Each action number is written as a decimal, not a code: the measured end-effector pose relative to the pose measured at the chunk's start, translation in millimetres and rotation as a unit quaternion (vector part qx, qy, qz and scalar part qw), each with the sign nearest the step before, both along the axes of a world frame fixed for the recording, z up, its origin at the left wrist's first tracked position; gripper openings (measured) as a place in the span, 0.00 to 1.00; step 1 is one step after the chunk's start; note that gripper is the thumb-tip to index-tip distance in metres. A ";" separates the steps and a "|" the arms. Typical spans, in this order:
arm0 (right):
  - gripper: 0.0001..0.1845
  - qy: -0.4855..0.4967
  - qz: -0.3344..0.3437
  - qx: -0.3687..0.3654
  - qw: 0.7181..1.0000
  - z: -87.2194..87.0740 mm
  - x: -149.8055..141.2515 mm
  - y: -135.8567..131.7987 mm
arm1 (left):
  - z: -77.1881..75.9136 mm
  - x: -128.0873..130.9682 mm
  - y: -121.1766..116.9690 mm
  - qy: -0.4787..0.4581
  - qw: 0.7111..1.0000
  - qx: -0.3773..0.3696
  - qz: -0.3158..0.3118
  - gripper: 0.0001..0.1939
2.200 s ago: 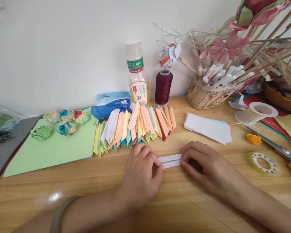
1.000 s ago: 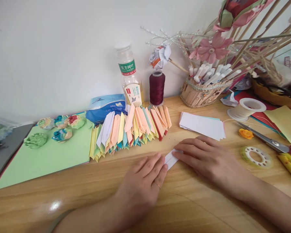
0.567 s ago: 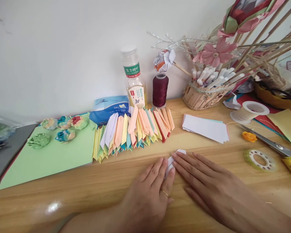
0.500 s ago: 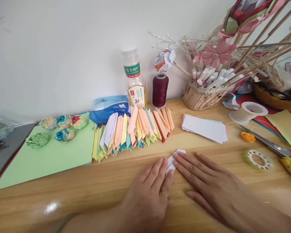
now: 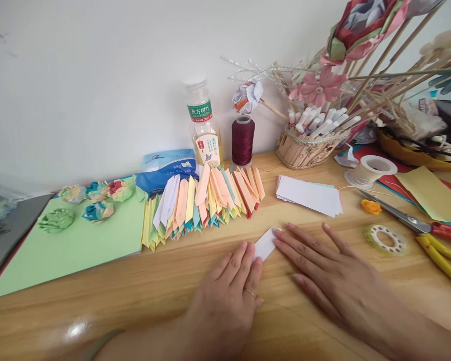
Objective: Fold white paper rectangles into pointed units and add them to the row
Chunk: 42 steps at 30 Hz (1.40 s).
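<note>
On the wooden table in front of me lies a small folded strip of white paper [image 5: 266, 244], its far end cut to a slanted point by the fold. My left hand [image 5: 227, 296] pins the near end of it, fingers pressed together with the thumb alongside. My right hand [image 5: 323, 276] lies flat with fingers spread, its fingertips touching the right edge of the paper. Just beyond both hands stands a dense row of folded paper pieces [image 5: 203, 200] in several colours. A stack of white paper strips [image 5: 310, 194] rests behind my right hand.
At left, paper rosettes [image 5: 56, 219] sit on green sheets [image 5: 78, 255]. Behind stand a tissue pack [image 5: 165, 170], a bottle [image 5: 205, 130], maroon thread [image 5: 242, 141] and a pen basket [image 5: 304, 150]. At right lie a white spool [image 5: 370, 173], tape roll [image 5: 386, 239] and scissors [image 5: 411, 220].
My right hand has shifted off the paper toward its right edge, with the fingers spread wider, so more of the paper shows. My left hand keeps its hold. The view has turned slightly right.
</note>
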State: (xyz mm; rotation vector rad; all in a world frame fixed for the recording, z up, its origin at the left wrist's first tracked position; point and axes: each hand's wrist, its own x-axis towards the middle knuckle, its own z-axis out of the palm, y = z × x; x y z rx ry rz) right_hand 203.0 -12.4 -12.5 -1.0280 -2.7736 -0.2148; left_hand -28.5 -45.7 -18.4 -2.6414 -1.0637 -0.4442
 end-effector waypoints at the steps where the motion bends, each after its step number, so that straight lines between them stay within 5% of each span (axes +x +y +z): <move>1: 0.29 0.001 -0.003 0.001 1.000 1.2 1.2 0.7 | -0.7 0.3 -0.2 -0.004 1.000 0.002 0.002 0.19; 7: 0.21 0.041 -0.020 0.043 0.998 13.8 -0.5 6.0 | -5.1 0.7 0.7 -0.008 1.000 0.004 0.003 0.19; 9: 0.20 0.050 0.022 0.044 0.998 17.8 -3.6 9.7 | -5.3 0.1 1.3 -0.002 1.000 0.000 0.001 0.19; 13: 0.20 0.037 0.130 -0.015 0.991 19.5 -12.0 19.8 | 1.1 -2.0 2.4 -0.023 1.000 -0.011 -0.004 0.18; 19: 0.18 0.059 0.143 -0.057 0.986 18.8 -19.0 28.2 | 18.3 -3.8 14.9 -0.192 0.980 -0.036 -0.040 0.08; 26: 0.17 0.097 0.160 -0.126 0.974 21.2 -23.1 43.6 | 14.0 2.5 28.4 -0.173 0.979 -0.103 -0.009 0.10; 37: 0.10 0.168 0.100 -0.288 0.938 18.6 -28.9 68.7 | 20.1 2.1 31.1 -0.305 0.876 -0.343 0.146 0.06; 42: 0.04 0.144 0.077 -0.305 0.938 27.3 -33.9 74.6 | 21.0 4.0 31.5 -0.307 0.866 -0.362 0.154 0.08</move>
